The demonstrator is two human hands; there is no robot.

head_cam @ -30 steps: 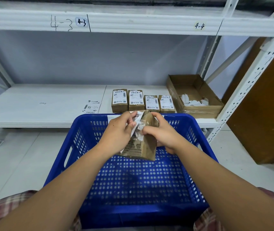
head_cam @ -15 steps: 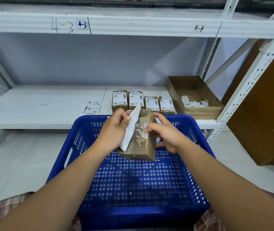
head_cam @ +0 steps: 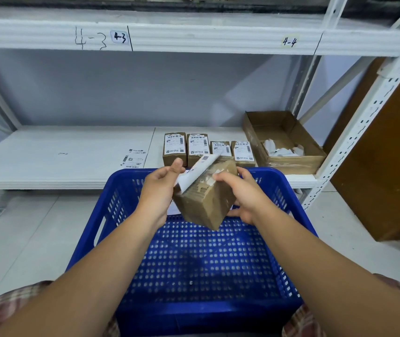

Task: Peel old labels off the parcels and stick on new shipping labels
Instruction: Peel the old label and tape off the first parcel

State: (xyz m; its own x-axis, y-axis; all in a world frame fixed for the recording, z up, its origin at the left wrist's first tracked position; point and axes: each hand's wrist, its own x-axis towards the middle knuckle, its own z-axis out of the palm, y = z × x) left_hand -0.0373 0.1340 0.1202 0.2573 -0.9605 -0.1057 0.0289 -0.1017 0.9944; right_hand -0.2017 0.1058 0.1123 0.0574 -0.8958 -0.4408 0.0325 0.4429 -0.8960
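Where my knees show: plaid cloth [head_cam: 12, 307] at both lower corners, under my bare forearms.
Blue basket [head_cam: 92, 215]: perforated plastic, right in front of me, between my knees.
My left hand [head_cam: 160, 190]: over the basket's far half, fingers curled, pinching the old label between thumb and fingers.
Old label [head_cam: 194, 173]: white, bent up off the top face of the parcel, its lower edge at the box's left edge, a bit of print showing at its curled far end; I cannot tell how much of it is stuck.
Parcel [head_cam: 206, 205]: brown cardboard, tilted, held in the air above the basket between both hands; torn white paper patches cling to its top face.
My right hand [head_cam: 245, 198]: grips the box's right end, thumb on the top face, fingers curled underneath.
Low shelf [head_cam: 60, 161]: white, just behind the basket.
Loose label sheets [head_cam: 133, 158]: flat on the shelf, near its front, left of the row.
Four labelled parcels [head_cam: 198, 148]: side by side in a row, labels facing up.
Open carton [head_cam: 291, 164]: just right of the row, white paper scraps [head_cam: 281, 149] inside.
Upper beam [head_cam: 194, 37]: marked 4-3 and 4-4.
Brown board [head_cam: 388, 154]: far right, beyond the shelf upright [head_cam: 364, 132].
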